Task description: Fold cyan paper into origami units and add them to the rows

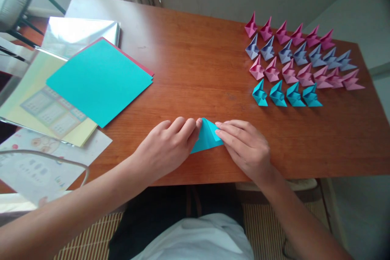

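Between my two hands, near the table's front edge, is a turquoise sheet of origami paper (207, 137), partly folded into a triangular shape with its tip pointing away from me. My left hand (175, 140) is closed on the paper's left side, its fingers curled and its thumb hidden. On the right side, my right hand (245, 144) pinches the paper, with the fingertips lying over a folded flap. The lower left part of the paper is covered by my left hand.
Rows of folded paper figures stand at the right: magenta (282, 33), lavender (285, 53), pink (289, 72) and turquoise (278, 94). A stack of square turquoise paper (100, 81) lies left, over yellow packs (39, 69). A grey cable (61, 158) crosses a printed sheet (36, 170).
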{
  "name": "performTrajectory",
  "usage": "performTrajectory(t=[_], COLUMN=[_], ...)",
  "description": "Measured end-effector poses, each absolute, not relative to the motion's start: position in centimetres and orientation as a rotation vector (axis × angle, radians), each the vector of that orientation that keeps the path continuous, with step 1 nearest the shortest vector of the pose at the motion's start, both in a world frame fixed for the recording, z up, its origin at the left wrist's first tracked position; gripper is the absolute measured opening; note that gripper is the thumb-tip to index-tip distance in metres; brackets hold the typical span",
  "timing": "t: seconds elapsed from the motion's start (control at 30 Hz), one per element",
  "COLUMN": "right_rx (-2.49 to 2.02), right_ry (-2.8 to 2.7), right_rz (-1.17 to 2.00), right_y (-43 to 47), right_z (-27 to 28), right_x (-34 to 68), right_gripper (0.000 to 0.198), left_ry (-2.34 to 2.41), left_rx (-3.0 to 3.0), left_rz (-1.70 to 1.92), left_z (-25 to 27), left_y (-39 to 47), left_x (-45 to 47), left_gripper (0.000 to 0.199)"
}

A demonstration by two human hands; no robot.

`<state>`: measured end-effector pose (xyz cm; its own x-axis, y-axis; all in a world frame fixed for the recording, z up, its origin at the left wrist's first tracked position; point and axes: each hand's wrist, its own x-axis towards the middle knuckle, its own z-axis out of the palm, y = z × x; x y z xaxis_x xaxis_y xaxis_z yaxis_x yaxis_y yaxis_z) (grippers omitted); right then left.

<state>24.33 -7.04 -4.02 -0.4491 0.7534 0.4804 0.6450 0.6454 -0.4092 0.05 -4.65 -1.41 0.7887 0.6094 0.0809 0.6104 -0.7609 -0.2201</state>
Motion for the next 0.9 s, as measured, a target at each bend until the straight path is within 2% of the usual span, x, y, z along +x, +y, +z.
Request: performTrajectory(t=[0.3,0.9], right_rx=[-0.903,-0.944], right_ry=[-2.434,-2.438], right_rz=[0.042,0.131], right_y=[-7.34,-7.49], right_z=[-3.81,-4.48], right_x=[24.61,25.11], right_gripper=[0.028,0.033], left_ry=[-0.968,-1.004], left_rx=[-2.752,-2.784], left_rz=[0.044,0.028], left_z=[-1.31,-1.69], left_y=[-4.81,-4.95], left_x=[0.00,-0.01], left_gripper=[0.039,0.040])
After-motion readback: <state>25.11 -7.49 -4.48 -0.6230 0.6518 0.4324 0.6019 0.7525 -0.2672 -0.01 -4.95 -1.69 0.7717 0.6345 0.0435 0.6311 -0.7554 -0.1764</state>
